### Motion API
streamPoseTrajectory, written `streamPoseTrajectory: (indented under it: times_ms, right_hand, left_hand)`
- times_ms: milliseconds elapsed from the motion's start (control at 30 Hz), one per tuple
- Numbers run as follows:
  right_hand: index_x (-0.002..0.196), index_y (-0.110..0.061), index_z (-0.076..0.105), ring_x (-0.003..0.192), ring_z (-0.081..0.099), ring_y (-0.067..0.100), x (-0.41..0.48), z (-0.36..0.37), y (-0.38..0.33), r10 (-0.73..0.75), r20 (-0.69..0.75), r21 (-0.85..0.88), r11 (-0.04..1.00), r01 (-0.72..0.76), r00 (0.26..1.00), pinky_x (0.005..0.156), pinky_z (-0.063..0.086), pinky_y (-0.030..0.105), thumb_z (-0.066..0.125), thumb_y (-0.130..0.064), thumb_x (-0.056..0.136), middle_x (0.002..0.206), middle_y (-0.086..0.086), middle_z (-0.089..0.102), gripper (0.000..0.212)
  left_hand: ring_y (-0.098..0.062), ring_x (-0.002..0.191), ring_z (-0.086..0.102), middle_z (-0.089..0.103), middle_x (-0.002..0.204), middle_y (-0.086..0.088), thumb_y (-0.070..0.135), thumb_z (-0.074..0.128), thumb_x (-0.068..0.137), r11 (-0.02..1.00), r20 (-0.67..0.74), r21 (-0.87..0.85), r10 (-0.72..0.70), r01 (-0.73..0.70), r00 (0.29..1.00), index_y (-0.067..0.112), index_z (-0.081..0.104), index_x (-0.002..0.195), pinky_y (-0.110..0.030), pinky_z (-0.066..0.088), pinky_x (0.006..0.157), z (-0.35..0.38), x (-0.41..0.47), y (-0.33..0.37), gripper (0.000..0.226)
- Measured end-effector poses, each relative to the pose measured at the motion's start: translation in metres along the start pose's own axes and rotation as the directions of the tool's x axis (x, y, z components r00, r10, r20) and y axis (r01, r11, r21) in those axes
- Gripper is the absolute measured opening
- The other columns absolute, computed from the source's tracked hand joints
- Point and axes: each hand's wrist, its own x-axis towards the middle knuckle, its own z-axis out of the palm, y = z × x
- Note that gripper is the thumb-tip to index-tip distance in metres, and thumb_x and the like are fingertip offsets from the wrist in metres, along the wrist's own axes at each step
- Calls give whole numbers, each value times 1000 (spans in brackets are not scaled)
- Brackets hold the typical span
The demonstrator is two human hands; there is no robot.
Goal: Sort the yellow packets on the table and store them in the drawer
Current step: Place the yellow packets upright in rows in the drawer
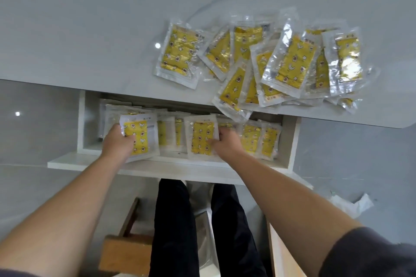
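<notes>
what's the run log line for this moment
left hand grips left packet | right hand grips middle packet | both in drawer | pile on table

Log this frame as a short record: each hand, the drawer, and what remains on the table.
left: left hand grips the left packet in the drawer
right: right hand holds the middle packet by its right edge
storage: drawer open, packets standing in a row
remaining: pile of packets overlapping on the table
</notes>
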Motion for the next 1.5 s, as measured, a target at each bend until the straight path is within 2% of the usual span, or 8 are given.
streamPoseTrajectory:
  times_ms: [167,500,667,767,867,967,1167,1500]
  right_hand:
    - [75,-21,47,64,49,13,13,62,-52,-10,60,-60,998,14,998,49,35,23,59,-18,93,69,-4,48,22]
    - [104,-13,56,77,56,18,42,147,-100,45,-2,-45,998,-45,999,57,40,24,47,-8,94,89,3,59,14]
    - [108,-15,60,79,58,21,44,136,-89,170,-146,-504,835,-221,975,65,44,29,51,-26,98,90,2,62,17]
    - [123,-14,49,96,60,23,40,127,-86,9,-210,-687,711,-154,978,78,48,34,58,-45,93,107,5,62,44]
    - [142,-15,30,129,41,29,41,128,-90,-297,-144,-824,564,52,944,105,33,46,63,-47,87,139,10,44,71]
    - [153,-21,9,145,19,28,51,138,-100,-352,-21,-837,518,176,936,116,14,52,67,-42,86,156,7,23,91]
    - [149,-23,21,145,20,28,64,142,-102,-306,24,-930,344,134,952,116,1,59,71,-25,82,151,7,30,84]
    - [149,-23,22,137,31,30,70,143,-108,-308,103,-843,478,247,946,117,17,51,63,-28,84,147,5,34,77]
  left_hand:
    - [-41,116,50,50,132,-21,11,50,97,990,-32,140,-6,11,999,1,40,136,-38,39,78,-35,42,-20,42]
    - [-43,106,57,58,119,-23,11,48,98,916,-55,391,123,-92,991,1,49,126,-39,43,73,-48,91,-31,30]
    - [-28,107,62,63,117,-10,4,46,93,561,70,815,156,-147,985,7,62,117,-31,45,71,-57,88,-19,29]
    - [-23,105,63,65,114,-4,9,53,90,370,127,903,252,-217,959,13,62,118,-27,45,72,-63,91,-6,29]
    - [-27,107,60,59,119,-9,26,67,86,302,165,882,523,-363,836,13,47,132,-31,44,74,-56,93,0,52]
    - [-37,134,34,33,147,-14,41,71,81,222,307,841,555,-494,773,19,21,149,-47,32,105,-46,91,3,87]
    - [-34,131,40,40,142,-16,14,58,87,57,310,910,563,-410,766,11,27,147,-41,26,112,-49,116,-12,67]
    - [-32,135,32,33,145,-9,42,65,79,262,392,776,513,-574,764,19,27,145,-45,33,107,-47,115,-2,79]
